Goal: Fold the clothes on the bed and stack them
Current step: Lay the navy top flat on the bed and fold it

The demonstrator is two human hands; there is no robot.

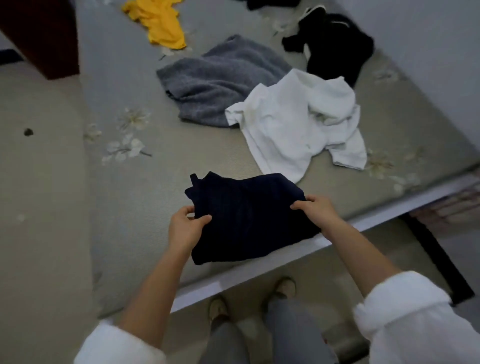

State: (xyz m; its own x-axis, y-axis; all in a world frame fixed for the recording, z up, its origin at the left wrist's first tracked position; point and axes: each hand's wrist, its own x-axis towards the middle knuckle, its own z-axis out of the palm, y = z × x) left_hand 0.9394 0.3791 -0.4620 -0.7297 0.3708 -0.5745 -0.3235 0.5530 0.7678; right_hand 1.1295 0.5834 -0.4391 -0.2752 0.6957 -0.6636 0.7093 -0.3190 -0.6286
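A dark navy garment (246, 215), partly folded, lies at the near edge of the bed (145, 187). My left hand (185, 228) pinches its left edge between thumb and fingers. My right hand (318, 209) grips its right edge. Beyond it a white shirt (291, 124) lies crumpled. A grey knit garment (215, 80) is spread behind that. A black garment with white trim (335, 46) sits at the far right, and a yellow garment (161, 23) at the far left. Another dark item (270, 3) shows at the top edge.
The bed has a pale floral cover and a white frame edge (259, 270) just in front of my legs. A dark red-brown piece of furniture (41, 36) stands at the far left. A wall (428, 39) runs along the bed's right side.
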